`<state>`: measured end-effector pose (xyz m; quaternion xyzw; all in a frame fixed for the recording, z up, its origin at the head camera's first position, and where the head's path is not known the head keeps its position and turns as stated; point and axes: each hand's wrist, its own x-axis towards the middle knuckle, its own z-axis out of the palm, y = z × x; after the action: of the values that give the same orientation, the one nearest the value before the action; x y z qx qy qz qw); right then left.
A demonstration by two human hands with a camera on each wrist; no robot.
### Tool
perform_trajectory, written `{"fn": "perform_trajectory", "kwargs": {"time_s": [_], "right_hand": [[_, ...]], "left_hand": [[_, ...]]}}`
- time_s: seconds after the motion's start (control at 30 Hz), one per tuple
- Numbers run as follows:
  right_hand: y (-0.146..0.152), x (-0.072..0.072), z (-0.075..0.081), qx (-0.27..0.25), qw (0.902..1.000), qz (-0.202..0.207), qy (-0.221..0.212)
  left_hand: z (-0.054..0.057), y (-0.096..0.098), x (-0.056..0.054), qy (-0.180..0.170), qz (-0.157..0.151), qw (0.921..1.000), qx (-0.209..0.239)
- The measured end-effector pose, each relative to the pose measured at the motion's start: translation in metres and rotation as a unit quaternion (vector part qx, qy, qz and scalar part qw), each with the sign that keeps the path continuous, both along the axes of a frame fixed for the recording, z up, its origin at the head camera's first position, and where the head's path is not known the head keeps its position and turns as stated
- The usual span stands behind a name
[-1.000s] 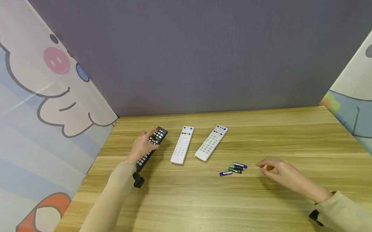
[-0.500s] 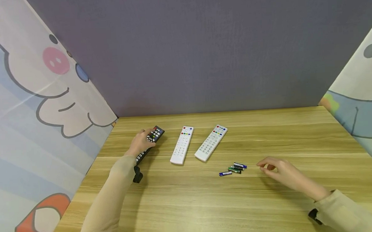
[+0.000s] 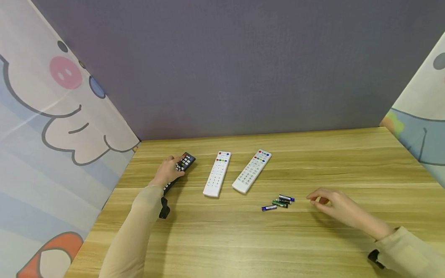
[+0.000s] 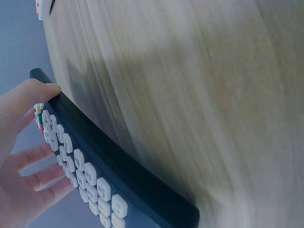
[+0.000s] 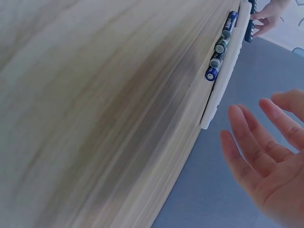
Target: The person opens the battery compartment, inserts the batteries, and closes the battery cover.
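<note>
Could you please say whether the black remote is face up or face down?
Face up: the head view shows white buttons on the black remote, held by the left hand.

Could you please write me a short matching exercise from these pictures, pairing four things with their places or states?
Things
1. Batteries
2. Black remote
3. Right hand
4. White remotes

Places or states
A. Gripped by the left hand
B. A pair, lying apart from each other on the table
C. Small, blue and green among their colours, in a loose cluster
D. Holding nothing, fingers relaxed, on the right of the head view

Right pairs: 1-C, 2-A, 3-D, 4-B
</note>
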<state>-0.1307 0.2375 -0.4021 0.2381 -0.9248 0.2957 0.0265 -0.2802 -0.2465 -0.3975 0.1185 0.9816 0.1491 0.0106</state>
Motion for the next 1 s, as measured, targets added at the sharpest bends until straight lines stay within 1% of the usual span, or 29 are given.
{"fn": "perform_trajectory", "kwargs": {"time_s": [0.23, 0.4, 0.6, 0.73, 0.87, 1.0], "right_hand": [[-0.001, -0.001, -0.002, 0.003, 1.0000, -0.002, -0.004], [-0.001, -0.001, -0.002, -0.001, 0.9999, 0.000, -0.015], [-0.002, -0.002, -0.005, -0.011, 0.9999, 0.004, -0.008], [-0.002, -0.003, -0.007, -0.016, 0.9998, 0.008, -0.007], [-0.002, -0.003, -0.007, -0.018, 0.9998, 0.009, -0.009], [-0.002, -0.002, -0.007, -0.019, 0.9997, 0.005, -0.014]], "left_hand": [[-0.002, -0.001, -0.001, -0.002, 0.000, 0.9998, -0.018], [-0.003, -0.002, -0.001, -0.009, -0.003, 0.9994, -0.034], [-0.005, -0.001, 0.001, -0.018, 0.003, 0.9990, -0.042], [-0.008, 0.001, 0.001, -0.013, 0.003, 0.9987, -0.048], [-0.011, 0.001, 0.001, -0.011, 0.000, 0.9988, -0.048], [-0.015, 0.001, 0.002, -0.005, 0.000, 0.9995, -0.031]]}}
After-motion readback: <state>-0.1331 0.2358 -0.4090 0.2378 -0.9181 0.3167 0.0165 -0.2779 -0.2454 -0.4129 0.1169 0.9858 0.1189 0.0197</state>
